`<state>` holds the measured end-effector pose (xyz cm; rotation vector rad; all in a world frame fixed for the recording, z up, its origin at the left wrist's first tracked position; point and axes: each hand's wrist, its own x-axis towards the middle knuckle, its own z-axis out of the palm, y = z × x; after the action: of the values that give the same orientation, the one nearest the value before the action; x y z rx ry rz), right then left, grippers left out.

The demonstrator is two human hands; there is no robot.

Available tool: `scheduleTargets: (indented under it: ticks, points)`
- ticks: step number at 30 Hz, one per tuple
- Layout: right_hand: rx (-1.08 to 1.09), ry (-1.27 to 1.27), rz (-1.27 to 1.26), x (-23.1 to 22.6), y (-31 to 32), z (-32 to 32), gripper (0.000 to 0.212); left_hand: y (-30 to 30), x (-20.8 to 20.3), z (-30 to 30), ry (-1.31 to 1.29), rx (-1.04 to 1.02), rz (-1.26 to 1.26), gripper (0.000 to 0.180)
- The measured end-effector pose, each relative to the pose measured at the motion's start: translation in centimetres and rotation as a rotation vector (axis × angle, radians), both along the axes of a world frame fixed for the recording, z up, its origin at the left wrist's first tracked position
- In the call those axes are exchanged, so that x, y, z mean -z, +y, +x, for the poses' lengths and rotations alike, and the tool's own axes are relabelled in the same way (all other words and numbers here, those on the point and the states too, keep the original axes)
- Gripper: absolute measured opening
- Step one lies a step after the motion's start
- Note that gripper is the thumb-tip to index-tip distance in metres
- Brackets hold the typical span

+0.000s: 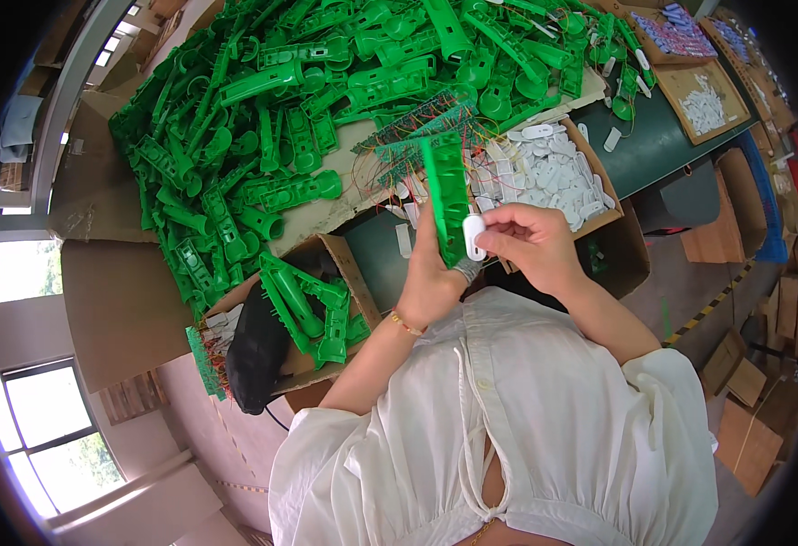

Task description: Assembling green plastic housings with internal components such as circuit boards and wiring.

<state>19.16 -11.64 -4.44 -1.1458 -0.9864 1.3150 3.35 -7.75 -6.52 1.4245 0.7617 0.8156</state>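
Observation:
My left hand (433, 278) is wrapped round the lower end of a long green plastic housing (446, 187), which stands tilted upright in front of me with its ribbed side showing. Between thumb and fingers, my right hand (531, 244) pinches a small white oval plastic piece (474, 238) with a slot in it. That piece is right by the housing's edge; whether the two touch, I cannot tell. Behind the housing lie green circuit boards (408, 146) with thin red wires. A cardboard box of white plastic parts (554, 173) stands just beyond my right hand.
A big heap of green housings (299, 100) covers the table's left and far side. Nearer left, a cardboard box (349, 273) holds more housings beside a black bag (258, 350). At the far right is a shallow tray (734, 105) of small white pieces on the dark green tabletop (631, 150).

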Motion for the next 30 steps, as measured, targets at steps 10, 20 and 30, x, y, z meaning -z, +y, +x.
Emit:
scheduleTargets:
  ticks: [10,20,30]
  points:
    - [0.061,0.044,-0.019,0.5,0.0,-0.5,0.011,0.0,-0.4,0.1,0.065,0.146,-0.171,0.102]
    - [-0.113,-0.061,-0.085,2.0,-0.2,0.3,0.008,-1.0,-1.3,-0.1,0.319,0.211,0.162,0.084]
    - [0.199,-0.630,0.074,4.0,2.1,6.9,0.014,1.1,1.6,-3.7,-0.184,-0.182,-0.526,0.038]
